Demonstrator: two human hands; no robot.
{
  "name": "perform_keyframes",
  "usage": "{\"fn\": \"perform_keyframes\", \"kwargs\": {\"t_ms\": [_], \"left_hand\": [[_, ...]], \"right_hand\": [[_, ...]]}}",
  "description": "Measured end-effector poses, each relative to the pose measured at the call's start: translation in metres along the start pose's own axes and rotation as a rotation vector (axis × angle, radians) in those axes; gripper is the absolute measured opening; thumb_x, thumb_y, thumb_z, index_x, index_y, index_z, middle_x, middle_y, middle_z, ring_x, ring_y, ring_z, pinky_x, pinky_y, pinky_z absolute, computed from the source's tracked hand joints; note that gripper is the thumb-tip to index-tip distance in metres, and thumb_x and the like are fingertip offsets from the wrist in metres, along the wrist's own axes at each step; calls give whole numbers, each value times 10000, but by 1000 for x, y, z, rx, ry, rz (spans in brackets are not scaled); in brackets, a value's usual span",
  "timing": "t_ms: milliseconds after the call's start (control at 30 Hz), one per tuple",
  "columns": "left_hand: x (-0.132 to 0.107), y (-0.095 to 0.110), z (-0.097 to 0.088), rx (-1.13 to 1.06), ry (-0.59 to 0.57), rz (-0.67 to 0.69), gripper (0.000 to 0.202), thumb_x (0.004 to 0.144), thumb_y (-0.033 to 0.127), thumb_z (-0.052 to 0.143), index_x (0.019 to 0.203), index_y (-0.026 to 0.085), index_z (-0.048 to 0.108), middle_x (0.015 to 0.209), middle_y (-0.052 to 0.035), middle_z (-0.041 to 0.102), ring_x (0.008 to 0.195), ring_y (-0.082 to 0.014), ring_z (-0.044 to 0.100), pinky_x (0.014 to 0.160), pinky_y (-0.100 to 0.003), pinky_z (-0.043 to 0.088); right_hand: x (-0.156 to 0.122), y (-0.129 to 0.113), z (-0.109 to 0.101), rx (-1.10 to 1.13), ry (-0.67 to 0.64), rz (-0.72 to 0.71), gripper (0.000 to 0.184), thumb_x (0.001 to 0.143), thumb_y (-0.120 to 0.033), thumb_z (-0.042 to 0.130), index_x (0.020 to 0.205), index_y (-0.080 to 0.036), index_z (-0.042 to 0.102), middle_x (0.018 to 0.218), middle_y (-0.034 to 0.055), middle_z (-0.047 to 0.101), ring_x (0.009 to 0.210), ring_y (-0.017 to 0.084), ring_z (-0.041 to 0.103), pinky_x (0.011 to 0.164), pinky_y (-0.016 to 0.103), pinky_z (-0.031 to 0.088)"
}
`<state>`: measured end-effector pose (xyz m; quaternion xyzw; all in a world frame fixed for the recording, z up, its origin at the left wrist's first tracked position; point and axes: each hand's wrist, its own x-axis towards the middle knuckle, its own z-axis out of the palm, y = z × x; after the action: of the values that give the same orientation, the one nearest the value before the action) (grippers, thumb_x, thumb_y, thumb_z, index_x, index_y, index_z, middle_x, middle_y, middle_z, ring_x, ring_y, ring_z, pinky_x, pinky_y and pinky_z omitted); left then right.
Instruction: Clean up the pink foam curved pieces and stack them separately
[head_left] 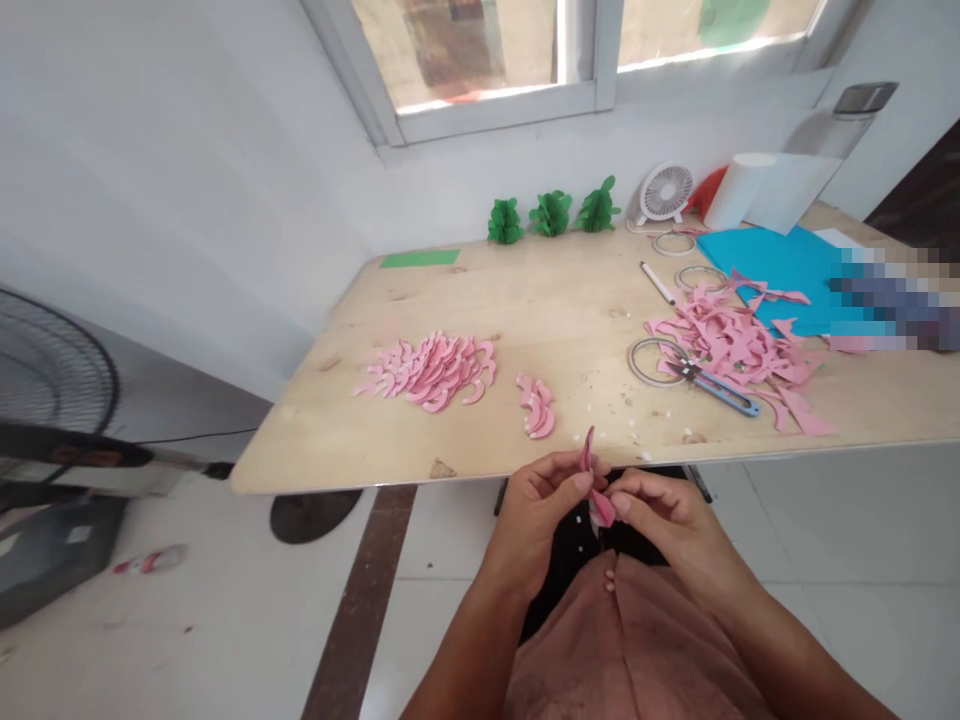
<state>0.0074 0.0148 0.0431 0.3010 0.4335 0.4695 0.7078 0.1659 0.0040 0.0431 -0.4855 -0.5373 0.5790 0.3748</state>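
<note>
Left hand [546,490] and right hand [664,508] pinched a pink piece [602,508] at lower centre, pink cutouts [433,370] lay heaped on the tabletop [562,310] left of centre, blue-handled snips [720,390] rested by pink scraps [724,330] at right, three green shapes [552,214] stood at upper centre

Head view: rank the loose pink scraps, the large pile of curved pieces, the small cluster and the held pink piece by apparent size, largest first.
1. Loose pink scraps
2. Large pile of curved pieces
3. Small cluster
Held pink piece: below the first two, unsure against the cluster: partly covered and nearer the camera.
</note>
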Motion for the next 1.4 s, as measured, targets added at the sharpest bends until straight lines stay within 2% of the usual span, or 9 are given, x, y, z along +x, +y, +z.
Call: {"fn": "perform_keyframes", "kwargs": {"t_ms": [167,300,433,600,833,1067,1200,1300,1400], "left_hand": [[0,0,1,19,28,-12,257,705,282,755,915,138,716,937,-103,740,839,-196,676,771,-295,518],[-2,-1,4,163,20,67,204,699,266,748,860,144,717,882,-75,734,819,-184,661,778,-291,506],[-3,-3,6,320,-13,143,161,725,251,712,854,156,699,778,-49,709,696,-171,643,689,-287,502],[-6,-3,8,447,-12,181,118,743,230,685,843,168,691,749,-36,696,692,-171,634,724,-295,500],[-2,-4,4,299,-60,122,140,726,242,715,842,165,698,839,-55,710,806,-188,645,770,-299,499],[-3,-3,3,146,-90,50,174,701,256,752,832,156,694,821,-61,707,821,-194,649,777,-306,495],[-3,-3,1,69,-107,19,145,713,238,744,805,143,681,798,-52,705,751,-160,638,768,-286,484],[-3,-3,2,87,-125,37,145,724,238,733,810,139,673,815,-57,703,764,-167,643,775,-295,486],[-5,-1,5,208,-138,103,149,717,225,726,832,151,666,839,-55,705,783,-188,655,787,-322,493]], "right_hand": [[-1,0,-2,-30,102,-4,271,843,-405,578,709,-183,657,686,20,633,660,157,566,619,255,465],[1,1,-2,-38,230,-81,210,841,-376,595,845,-191,695,792,35,691,747,176,629,694,274,504],[4,2,-3,-67,202,-83,186,821,-352,612,851,-190,699,806,47,707,817,213,652,721,310,526],[5,2,-3,-9,159,-36,180,800,-350,637,815,-180,693,759,41,704,771,199,656,711,303,526],[5,1,-1,60,177,-38,150,786,-329,662,790,-189,716,761,21,712,725,165,647,690,269,504],[5,1,-2,6,217,-40,157,779,-323,654,706,-187,685,666,-2,669,637,143,602,616,243,473],[3,-1,-3,30,204,-13,150,776,-309,649,705,-178,669,649,0,651,610,140,587,597,247,467],[2,-2,-2,43,193,4,129,781,-280,633,708,-175,651,621,-6,627,584,136,565,582,248,458],[1,-3,-1,52,181,-3,120,797,-253,607,707,-180,639,604,-15,609,561,126,545,580,245,449]]}}
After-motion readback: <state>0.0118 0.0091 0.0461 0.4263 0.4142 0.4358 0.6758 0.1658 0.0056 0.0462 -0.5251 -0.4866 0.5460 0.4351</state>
